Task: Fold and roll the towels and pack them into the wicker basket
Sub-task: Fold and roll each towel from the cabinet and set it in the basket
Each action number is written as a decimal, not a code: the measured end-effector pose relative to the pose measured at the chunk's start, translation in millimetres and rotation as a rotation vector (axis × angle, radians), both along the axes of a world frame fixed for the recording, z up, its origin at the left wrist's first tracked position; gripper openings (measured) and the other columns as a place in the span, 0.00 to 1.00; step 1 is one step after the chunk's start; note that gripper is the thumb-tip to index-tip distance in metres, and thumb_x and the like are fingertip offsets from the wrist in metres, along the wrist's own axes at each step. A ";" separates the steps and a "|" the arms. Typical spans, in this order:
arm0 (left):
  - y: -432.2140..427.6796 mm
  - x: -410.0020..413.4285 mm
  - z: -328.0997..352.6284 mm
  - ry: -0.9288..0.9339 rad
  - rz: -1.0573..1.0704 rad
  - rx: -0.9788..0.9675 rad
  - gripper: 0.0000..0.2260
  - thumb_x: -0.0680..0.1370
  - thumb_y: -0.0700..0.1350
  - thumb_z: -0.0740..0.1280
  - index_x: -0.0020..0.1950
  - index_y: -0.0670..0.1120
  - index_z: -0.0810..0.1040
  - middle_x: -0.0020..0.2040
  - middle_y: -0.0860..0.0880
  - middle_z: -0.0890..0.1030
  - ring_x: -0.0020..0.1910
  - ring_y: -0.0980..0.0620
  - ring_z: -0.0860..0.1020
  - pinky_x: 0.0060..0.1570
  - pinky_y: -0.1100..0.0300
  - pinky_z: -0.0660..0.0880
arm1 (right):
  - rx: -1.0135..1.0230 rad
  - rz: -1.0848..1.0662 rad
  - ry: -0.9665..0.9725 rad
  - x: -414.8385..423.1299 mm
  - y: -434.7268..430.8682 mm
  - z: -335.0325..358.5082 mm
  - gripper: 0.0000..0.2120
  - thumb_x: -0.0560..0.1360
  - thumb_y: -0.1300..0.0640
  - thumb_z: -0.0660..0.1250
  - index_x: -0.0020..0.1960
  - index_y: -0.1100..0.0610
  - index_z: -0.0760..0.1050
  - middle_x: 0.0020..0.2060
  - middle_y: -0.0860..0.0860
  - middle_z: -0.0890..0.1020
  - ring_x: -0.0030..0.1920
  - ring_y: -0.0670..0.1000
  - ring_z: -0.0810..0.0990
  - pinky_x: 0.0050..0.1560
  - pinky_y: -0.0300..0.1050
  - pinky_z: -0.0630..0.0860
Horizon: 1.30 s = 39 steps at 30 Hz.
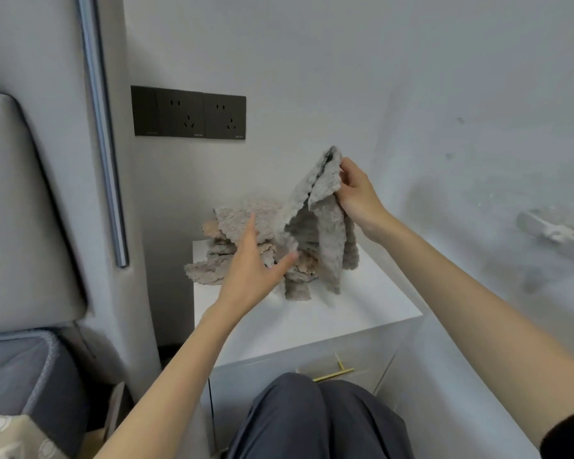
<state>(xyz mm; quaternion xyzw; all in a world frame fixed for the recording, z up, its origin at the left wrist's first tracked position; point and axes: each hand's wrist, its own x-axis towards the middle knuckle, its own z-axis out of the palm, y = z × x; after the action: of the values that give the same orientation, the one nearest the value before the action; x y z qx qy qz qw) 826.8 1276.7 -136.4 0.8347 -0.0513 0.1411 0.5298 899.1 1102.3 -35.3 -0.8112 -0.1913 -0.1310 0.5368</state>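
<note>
A heap of fluffy grey and pinkish towels (232,256) lies at the back of a white nightstand top (312,323). My right hand (357,193) pinches the top edge of one grey towel (325,213) and holds it lifted above the heap, so it hangs down in folds to the tabletop. My left hand (256,270) is spread with straight fingers in front of the heap, its fingertips against the lifted towel's lower left part. No wicker basket is in view.
The nightstand stands in a corner, with a wall behind and another to the right. A black socket panel (189,114) is on the back wall. A padded headboard (24,207) and bed are at left. A gold drawer handle (335,372) sits below the top. My knees are at the bottom.
</note>
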 end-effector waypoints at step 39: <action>43.3 -8.6 52.4 -0.059 0.145 0.557 0.09 0.76 0.36 0.59 0.40 0.48 0.73 0.37 0.47 0.77 0.43 0.40 0.75 0.39 0.52 0.68 | -0.690 -0.387 -0.294 -40.1 -58.7 -27.1 0.08 0.71 0.60 0.61 0.43 0.52 0.78 0.38 0.44 0.77 0.40 0.50 0.74 0.38 0.43 0.66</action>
<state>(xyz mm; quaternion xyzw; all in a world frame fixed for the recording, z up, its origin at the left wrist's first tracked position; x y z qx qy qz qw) 818.2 1319.9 -84.0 0.9451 -0.0437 0.1834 0.2670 859.0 1043.7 -62.5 -0.9371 -0.1426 -0.2719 0.1660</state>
